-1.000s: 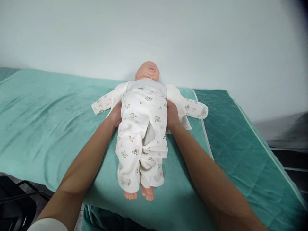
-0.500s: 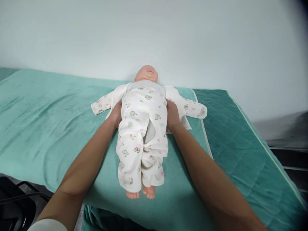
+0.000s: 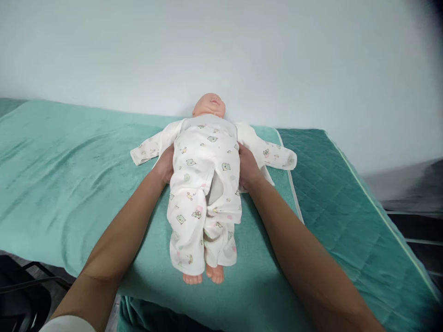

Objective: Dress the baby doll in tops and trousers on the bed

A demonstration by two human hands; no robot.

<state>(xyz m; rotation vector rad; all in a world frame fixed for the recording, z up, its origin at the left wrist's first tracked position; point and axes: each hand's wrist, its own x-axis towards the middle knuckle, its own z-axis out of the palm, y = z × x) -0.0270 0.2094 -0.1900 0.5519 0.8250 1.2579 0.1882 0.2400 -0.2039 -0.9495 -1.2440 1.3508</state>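
Note:
A baby doll (image 3: 204, 184) in white printed clothes lies on its back on a teal towel (image 3: 69, 175), head toward the wall. My left hand (image 3: 165, 165) presses against the doll's left-side torso, and my right hand (image 3: 247, 167) against the other side. Both hands wrap round the body, with the fingers mostly hidden underneath it. The doll's sleeves spread out to either side and its bare feet point toward me.
The towel covers a table topped with a darker green quilted pad (image 3: 346, 203) showing at the right. A pale wall (image 3: 277, 55) stands just behind the doll's head. The black frame of a chair (image 3: 24, 295) sits at the lower left.
The doll has shifted slightly between my hands, its head settling a little lower and its feet closing together. My hands stay at its sides.

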